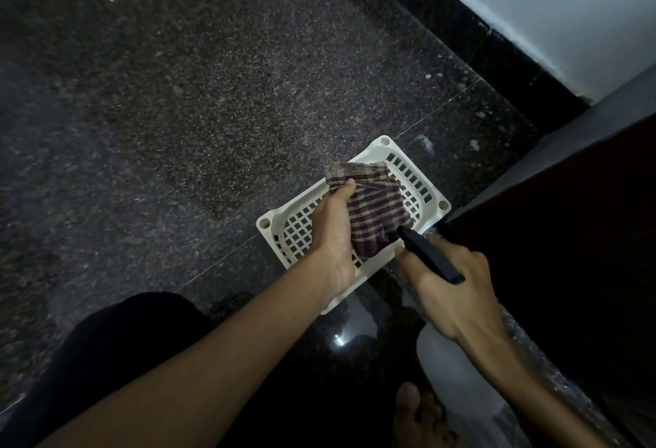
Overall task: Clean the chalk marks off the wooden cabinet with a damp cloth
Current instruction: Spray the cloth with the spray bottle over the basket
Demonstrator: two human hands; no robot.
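Observation:
My left hand [332, 234] grips a folded, dark checked cloth [376, 209] and holds it just over a white plastic basket [284, 231] on the floor. My right hand [451, 284] is closed around a spray bottle whose black head [429, 256] points its nozzle at the lower edge of the cloth. The bottle's clear body is mostly hidden under my hand. The dark wooden cabinet [568, 234] stands at the right, very dim, and no chalk marks can be made out on it.
The floor [177, 110] is dark speckled stone with a black border strip along a pale wall [568, 3] at the top right. My knee in dark clothing [124, 341] is at the bottom left and my bare foot [419, 415] at the bottom middle.

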